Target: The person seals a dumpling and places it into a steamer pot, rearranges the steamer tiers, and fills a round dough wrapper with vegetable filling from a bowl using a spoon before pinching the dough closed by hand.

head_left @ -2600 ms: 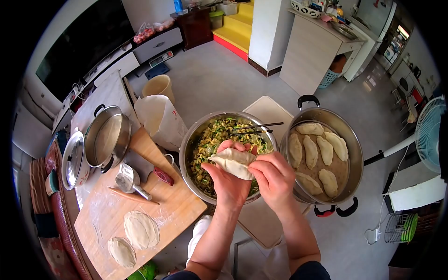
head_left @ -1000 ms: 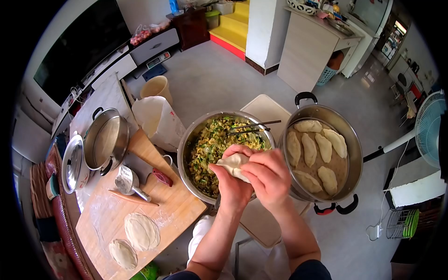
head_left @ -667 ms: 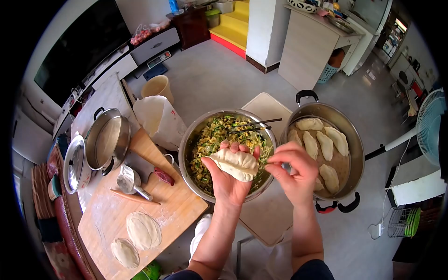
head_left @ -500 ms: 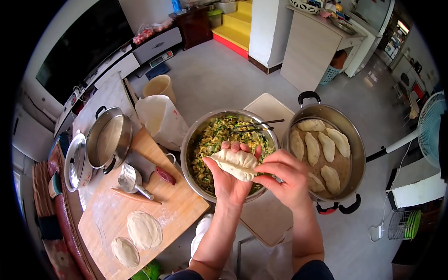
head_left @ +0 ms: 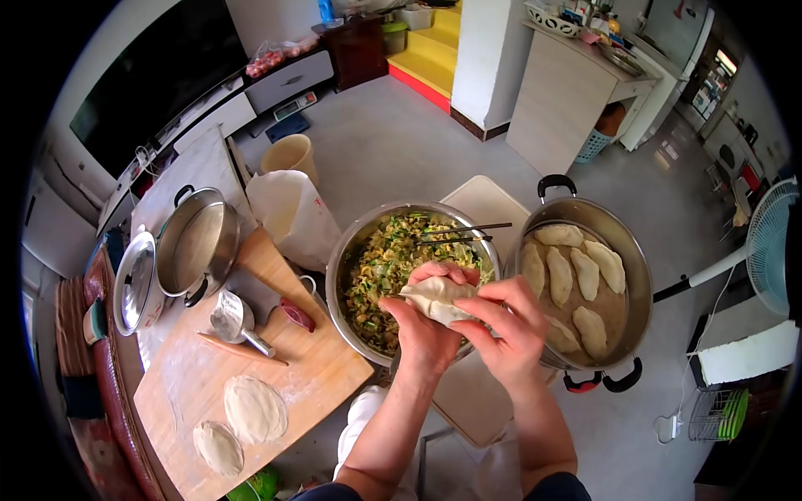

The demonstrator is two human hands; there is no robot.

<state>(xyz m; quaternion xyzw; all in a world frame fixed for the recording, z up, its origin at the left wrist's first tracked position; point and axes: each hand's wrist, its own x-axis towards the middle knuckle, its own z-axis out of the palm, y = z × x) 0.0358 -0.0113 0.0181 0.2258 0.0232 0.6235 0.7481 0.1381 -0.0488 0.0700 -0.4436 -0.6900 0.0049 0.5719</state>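
A large pale dumpling with a pleated seam rests in my left hand, whose fingers curl round its far side. My right hand pinches its right end between thumb and fingers. Below and behind the hands stands a steel bowl of chopped green and yellow filling, with a pair of dark chopsticks lying across its right side. To the right, a steel pot holds several finished dumplings laid apart.
On the left, a wooden board carries two flat dough rounds, a rolling pin, a flour scoop and a dark red object. An empty two-handled pan and a lid sit beyond. A fan stands far right.
The dumpling has tilted and turned in my hands, and both hands have drawn slightly lower. My right fingers now cover more of its right end. The whole view has shifted a little.
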